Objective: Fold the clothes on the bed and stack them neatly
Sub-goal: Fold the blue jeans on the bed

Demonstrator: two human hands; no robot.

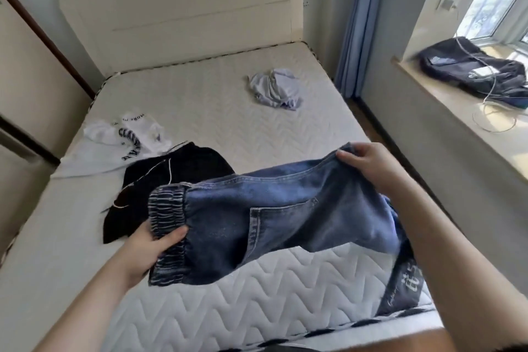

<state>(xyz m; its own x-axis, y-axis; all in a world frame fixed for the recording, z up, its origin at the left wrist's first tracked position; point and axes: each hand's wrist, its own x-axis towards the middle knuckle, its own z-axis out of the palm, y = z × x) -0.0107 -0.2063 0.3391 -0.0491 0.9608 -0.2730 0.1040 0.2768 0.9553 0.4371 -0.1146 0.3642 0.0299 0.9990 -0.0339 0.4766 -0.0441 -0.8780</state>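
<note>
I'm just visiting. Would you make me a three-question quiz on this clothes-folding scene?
1. True or false: the jeans lie flat on the bed.
2. Which hand grips the elastic waistband: A left hand, B right hand?
3. How many loose garments lie on the mattress?

Key: 1 false, both hands hold them up. 2 A. 3 three: white shirt, black garment, pale grey garment.

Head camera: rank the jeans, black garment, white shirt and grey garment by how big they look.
1. jeans, nearest the camera, so flattered
2. black garment and white shirt, too alike to rank
3. grey garment, farthest away
</note>
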